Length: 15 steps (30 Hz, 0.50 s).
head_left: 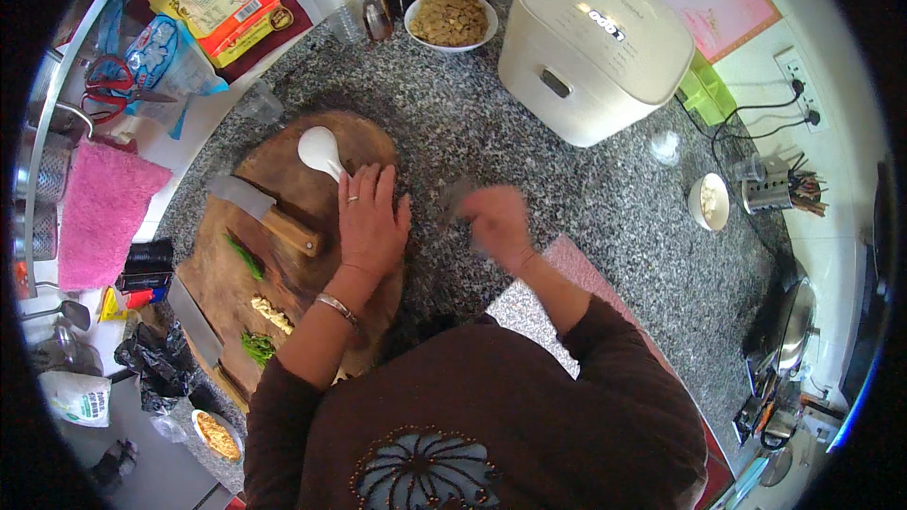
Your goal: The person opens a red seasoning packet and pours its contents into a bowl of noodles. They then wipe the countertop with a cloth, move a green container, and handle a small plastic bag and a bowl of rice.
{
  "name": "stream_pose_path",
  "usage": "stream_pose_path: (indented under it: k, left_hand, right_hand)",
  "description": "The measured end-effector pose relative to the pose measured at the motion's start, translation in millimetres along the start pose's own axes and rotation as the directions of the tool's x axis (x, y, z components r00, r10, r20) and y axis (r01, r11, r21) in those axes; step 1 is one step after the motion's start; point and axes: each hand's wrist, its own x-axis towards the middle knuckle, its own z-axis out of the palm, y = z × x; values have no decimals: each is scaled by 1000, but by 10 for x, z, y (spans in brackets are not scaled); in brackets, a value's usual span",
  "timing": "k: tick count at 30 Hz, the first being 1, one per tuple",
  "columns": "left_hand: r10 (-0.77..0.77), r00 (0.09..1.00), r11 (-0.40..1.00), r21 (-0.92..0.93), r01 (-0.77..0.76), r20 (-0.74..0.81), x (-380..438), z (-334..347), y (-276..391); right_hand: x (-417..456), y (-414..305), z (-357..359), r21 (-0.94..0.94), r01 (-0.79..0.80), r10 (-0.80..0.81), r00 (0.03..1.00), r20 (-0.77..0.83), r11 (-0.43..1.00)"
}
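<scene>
My left hand [370, 219] lies flat on the right part of a round wooden cutting board [368, 138], its fingers over the handle of a white spoon [320, 149]. Left of it rests a cleaver [283, 223] with a wooden handle. Green pepper pieces [244, 257], chopped garlic or ginger [272, 314] and chopped greens [257, 348] lie on the board. A second broad blade [195, 324] is at the board's left edge. My right hand [499, 227], blurred, is curled over the granite counter; something greyish and blurred shows at its fingers, too unclear to name.
A white lidded appliance [595, 49] stands at the back right, beside a bowl of brown slices [450, 20] and several bottles. Farther right are a small white bowl [708, 202] and a metal chopstick holder [767, 186]. A plastic cup [261, 103] is behind the board.
</scene>
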Motion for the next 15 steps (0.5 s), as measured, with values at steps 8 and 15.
stream_pose_path:
  k: [8, 15]
  left_hand:
    - [24, 1000, 1000, 7, -24, 6, 45, 6, 35]
    - [5, 1000, 999, 42, -5, -9, 4, 11, -13]
  right_hand:
    - [101, 473, -300, -534, -371, 323, 928, -186, 760]
    - [-90, -127, 409, -218, -49, 47, 999, -14, 975]
